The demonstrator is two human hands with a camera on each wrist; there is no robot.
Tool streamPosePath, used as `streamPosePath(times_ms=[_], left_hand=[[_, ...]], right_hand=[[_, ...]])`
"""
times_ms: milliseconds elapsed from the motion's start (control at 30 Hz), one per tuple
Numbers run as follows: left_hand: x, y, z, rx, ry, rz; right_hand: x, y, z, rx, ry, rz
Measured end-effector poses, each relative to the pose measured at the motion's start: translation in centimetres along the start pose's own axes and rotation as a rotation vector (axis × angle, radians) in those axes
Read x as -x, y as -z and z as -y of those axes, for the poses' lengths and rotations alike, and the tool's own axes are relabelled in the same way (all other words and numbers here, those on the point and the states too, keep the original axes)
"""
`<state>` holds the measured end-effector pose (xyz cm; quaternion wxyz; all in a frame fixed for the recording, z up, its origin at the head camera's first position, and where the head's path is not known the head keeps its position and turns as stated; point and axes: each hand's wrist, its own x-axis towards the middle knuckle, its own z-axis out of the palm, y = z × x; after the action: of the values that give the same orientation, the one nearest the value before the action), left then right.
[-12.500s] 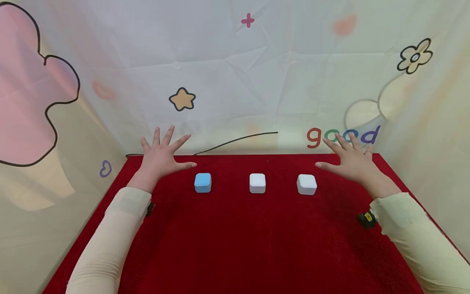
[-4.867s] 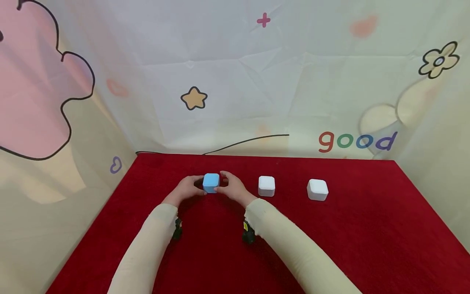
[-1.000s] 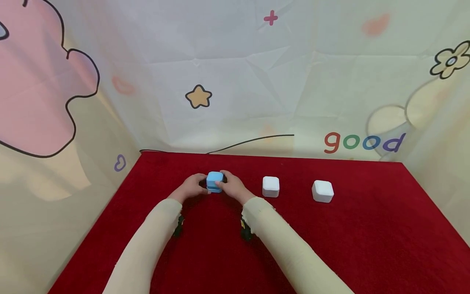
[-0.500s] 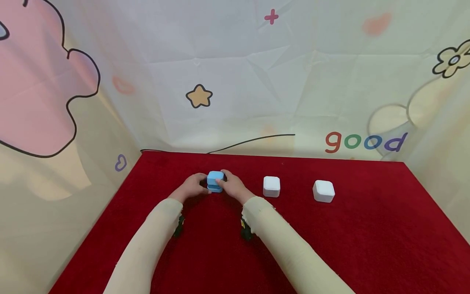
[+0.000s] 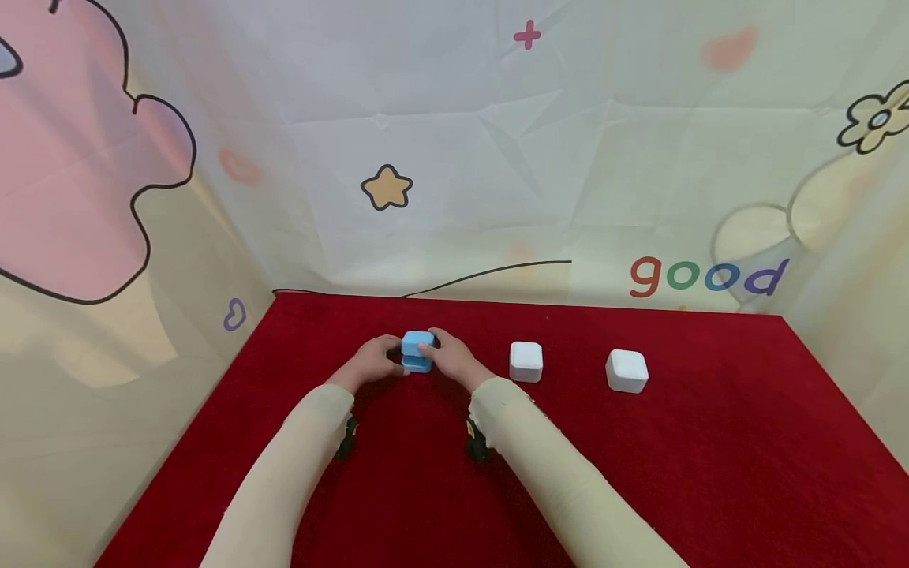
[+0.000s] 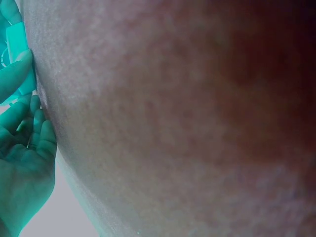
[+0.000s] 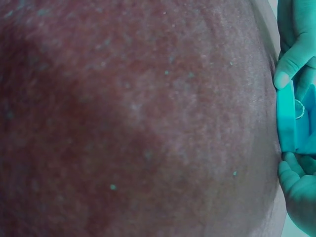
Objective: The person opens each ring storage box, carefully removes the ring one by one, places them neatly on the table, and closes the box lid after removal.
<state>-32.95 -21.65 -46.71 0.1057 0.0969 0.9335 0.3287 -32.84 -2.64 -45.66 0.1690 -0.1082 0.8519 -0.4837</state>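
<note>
In the head view a small light-blue ring box (image 5: 417,342) stands on the red cloth, its lid raised off its base so that a gap shows at the front. My left hand (image 5: 371,361) holds the base (image 5: 416,366) from the left side with thumb and fingers. From the right, my right hand (image 5: 453,360) grips the lid, thumb at the front and fingers behind. Inside the partly open box, the right wrist view shows a ring (image 7: 303,109). Much of the box is cut off by the edge of both wrist views.
Two closed white boxes of the same shape, a middle one (image 5: 525,361) and a right one (image 5: 627,371), stand in a row to the right. Behind the red cloth (image 5: 568,473) hangs a printed curtain (image 5: 469,173).
The hands first were spread apart over the sides, then came together on the closed blue box. Its lid has since risen from the base, the gap widening slightly over the last second.
</note>
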Motion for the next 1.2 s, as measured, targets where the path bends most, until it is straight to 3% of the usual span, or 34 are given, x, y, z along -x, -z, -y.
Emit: streamPosePath(times_ms=[1200], left_hand=[[-0.16, -0.15, 0.31, -0.006, 0.0, -0.003]], right_hand=[[-0.44, 0.11, 0.11, -0.084, -0.043, 0.019]])
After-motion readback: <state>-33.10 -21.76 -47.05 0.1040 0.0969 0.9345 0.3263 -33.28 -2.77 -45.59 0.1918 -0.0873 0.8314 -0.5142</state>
